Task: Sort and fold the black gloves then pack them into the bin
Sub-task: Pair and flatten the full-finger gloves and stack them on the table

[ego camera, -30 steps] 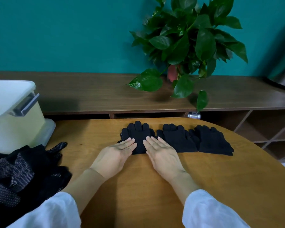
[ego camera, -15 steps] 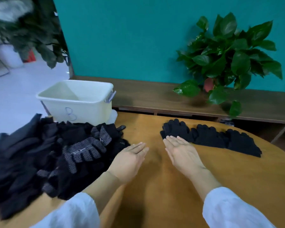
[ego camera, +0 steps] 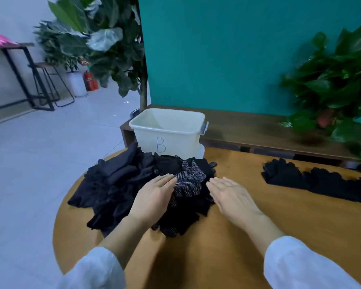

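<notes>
A loose heap of black gloves [ego camera: 121, 184] covers the left part of the round wooden table [ego camera: 248, 236]. On top of it lies a glove with white grip dots [ego camera: 189, 180]. My left hand [ego camera: 152, 197] lies flat over the heap with straight fingers, its tips at the dotted glove. My right hand [ego camera: 231, 197] hovers open at the heap's right edge and holds nothing. A row of sorted black gloves [ego camera: 313, 180] lies flat at the right. The cream bin [ego camera: 169, 132] marked "B" stands behind the heap, and the part of its inside I can see holds nothing.
A dark wooden shelf unit [ego camera: 258, 130] runs along the teal wall behind the table. A leafy pot plant [ego camera: 338, 84] stands on it at the right. A tall plant [ego camera: 104, 46], a stool and a desk stand on the floor at the left.
My view has swung left from the sorted row to the heap. Both hands have left the laid-out gloves and moved left to the heap, staying flat and open.
</notes>
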The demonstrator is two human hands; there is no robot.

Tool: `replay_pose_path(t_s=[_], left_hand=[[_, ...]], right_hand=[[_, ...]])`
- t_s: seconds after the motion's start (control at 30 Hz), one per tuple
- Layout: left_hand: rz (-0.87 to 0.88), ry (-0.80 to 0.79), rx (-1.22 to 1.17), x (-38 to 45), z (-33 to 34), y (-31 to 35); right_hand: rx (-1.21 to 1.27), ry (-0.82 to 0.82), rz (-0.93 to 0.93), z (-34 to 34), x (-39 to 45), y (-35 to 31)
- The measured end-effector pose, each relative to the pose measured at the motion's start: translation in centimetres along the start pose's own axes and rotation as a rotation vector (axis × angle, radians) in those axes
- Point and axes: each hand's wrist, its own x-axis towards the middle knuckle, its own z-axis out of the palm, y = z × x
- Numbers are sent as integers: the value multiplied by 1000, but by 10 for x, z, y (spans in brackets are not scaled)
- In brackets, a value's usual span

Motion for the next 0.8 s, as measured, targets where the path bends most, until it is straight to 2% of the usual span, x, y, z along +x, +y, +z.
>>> replay_pose_path(t_s=[0.17,0.3,0.37,0.57,0.7,0.8], left_hand=[[-61,12,54,27,6,-37],[-98,-50,113,47,30,-54],[-135,-82,133,52,43,-60],[-146,-72,160,50,63,-67],[-174,-7,134,48,61,-65],[-215,9,1,46,57,-65]], right_hand=[[47,-45,-32,23,59,-16],[69,-129,-4,36,97,-25],[100,-225,-13,47,110,-25],[200,-310,43,77,128,-28],[256,-284,25,85,126,-30],[270,-207,38,83,124,-33]])
